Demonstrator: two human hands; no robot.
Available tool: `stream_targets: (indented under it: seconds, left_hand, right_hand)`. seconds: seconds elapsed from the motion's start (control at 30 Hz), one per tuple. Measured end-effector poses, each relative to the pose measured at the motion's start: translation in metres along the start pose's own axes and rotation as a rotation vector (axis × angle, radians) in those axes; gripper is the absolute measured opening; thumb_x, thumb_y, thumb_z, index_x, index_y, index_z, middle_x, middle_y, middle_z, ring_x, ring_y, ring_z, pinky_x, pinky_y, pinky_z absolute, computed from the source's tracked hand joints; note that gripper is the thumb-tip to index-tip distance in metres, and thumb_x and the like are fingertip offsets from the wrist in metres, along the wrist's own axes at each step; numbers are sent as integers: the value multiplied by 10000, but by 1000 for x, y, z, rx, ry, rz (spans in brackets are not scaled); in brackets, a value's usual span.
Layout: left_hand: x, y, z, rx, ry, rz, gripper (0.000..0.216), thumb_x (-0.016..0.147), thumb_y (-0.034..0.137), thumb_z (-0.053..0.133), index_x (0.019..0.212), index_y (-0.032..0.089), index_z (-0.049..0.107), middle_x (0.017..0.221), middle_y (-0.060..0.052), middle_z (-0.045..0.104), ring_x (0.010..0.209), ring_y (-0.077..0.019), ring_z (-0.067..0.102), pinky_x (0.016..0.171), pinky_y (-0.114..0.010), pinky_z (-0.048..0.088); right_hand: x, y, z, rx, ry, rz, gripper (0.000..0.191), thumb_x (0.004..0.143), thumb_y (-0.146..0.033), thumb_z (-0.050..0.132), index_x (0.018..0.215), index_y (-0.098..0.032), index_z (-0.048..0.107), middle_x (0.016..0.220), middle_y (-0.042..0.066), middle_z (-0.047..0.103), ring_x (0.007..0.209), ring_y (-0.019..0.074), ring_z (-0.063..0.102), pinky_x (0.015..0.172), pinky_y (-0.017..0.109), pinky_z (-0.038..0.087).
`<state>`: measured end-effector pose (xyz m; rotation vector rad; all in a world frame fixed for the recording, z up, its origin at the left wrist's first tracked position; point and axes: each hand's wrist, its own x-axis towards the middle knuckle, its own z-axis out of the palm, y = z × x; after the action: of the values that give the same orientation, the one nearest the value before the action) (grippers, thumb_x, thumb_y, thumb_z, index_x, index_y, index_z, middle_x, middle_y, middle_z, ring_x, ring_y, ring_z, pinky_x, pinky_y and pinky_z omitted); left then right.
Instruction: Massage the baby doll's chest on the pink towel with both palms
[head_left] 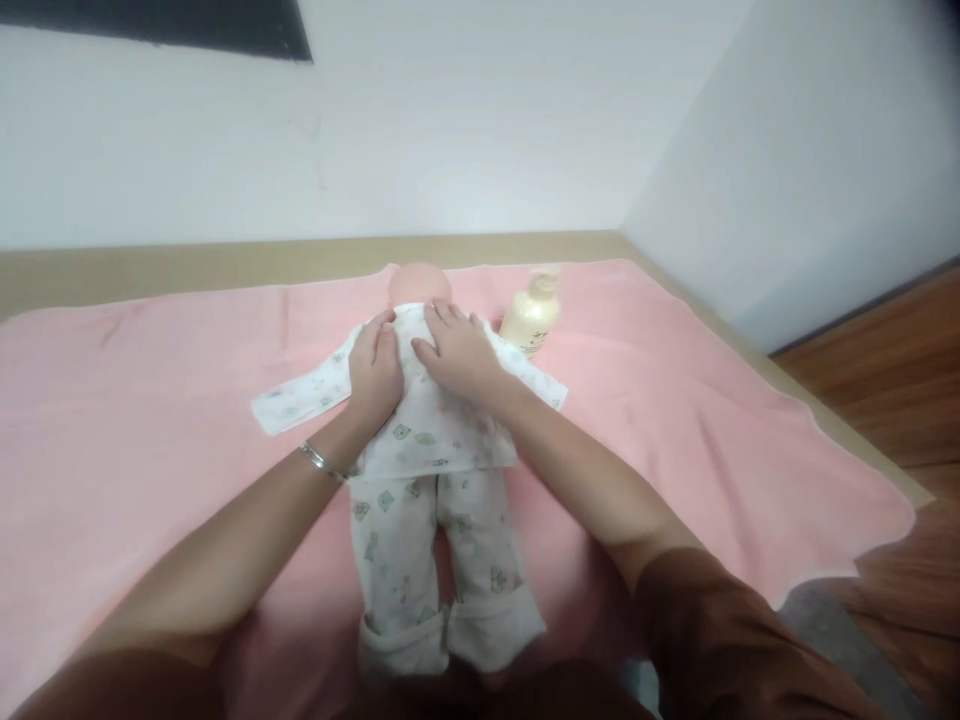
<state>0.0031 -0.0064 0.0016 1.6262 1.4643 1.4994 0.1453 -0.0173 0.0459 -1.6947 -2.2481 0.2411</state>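
Note:
A baby doll (pixel 420 285) lies on its back on a pink towel (pixel 150 420), head away from me. It wears a white printed shirt (pixel 435 435) and matching trousers (pixel 397 560). My left hand (pixel 375 370) rests flat on the doll's chest, on the left side of the shirt, fingers together near the collar. My right hand (pixel 457 350) lies flat on the right side of the chest, fingers stretched toward the neck. A thin bracelet (pixel 321 462) sits on my left wrist. Neither hand grips anything.
A cream lotion bottle (pixel 531 315) stands on the towel just right of the doll's shoulder. The towel covers a beige table (pixel 187 262) against white walls. Wooden floor (pixel 885 400) shows to the right, past the table's edge.

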Motion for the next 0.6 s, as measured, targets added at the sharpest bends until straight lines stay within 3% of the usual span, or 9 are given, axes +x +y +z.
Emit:
stream_targets:
  seconds: [0.07,0.17,0.3,0.43,0.53,0.6]
  left_hand:
    - [0,-1,0,-10,-3,-14,393,985,402,417,1182,206,695,1309,-90,695,1262,-255,607,1165,-451,438]
    - [1,-2,-1,-86,-8,-42,380,971,409,431,1130,202,707,1260,-84,715,1232,-240,627,1157,-427,454]
    - [1,0,-1,-35,-7,-49,405,960,383,420,1193,186,687,1309,-99,698,1260,-244,613,1163,-429,444]
    - [1,4,-1,58,-38,-24,418,947,353,415,1235,195,674,1343,-85,686,1273,-252,600,1169,-439,435]
    - [2,3,0,71,-38,-28,418,940,357,418,1227,197,676,1338,-80,687,1271,-255,597,1167,-441,438]
    - [2,2,0,59,-34,-41,417,936,354,416,1220,193,676,1342,-84,682,1275,-250,594,1172,-432,435]
  right_hand:
    - [-14,-18,2,-76,8,10,630,1032,-315,353,1563,21,316,1643,259,315,1536,413,295,1251,614,244]
    - [-27,-33,5,-102,-23,-202,584,989,-162,346,1562,-48,361,1656,180,339,1567,362,247,1279,615,185]
    - [-8,-11,4,13,-69,-324,513,1002,-222,359,1494,-204,504,1660,45,369,1579,317,233,1290,634,136]
    - [11,11,2,47,-10,-136,556,1041,-369,328,1549,-164,420,1689,103,293,1574,342,236,1272,598,213]
    - [-2,-2,5,-22,27,-5,612,1039,-351,332,1553,-20,362,1640,236,341,1537,388,305,1249,587,262]
    - [-19,-19,9,-84,57,-27,608,1034,-303,329,1541,31,358,1617,285,350,1528,415,312,1252,589,252]
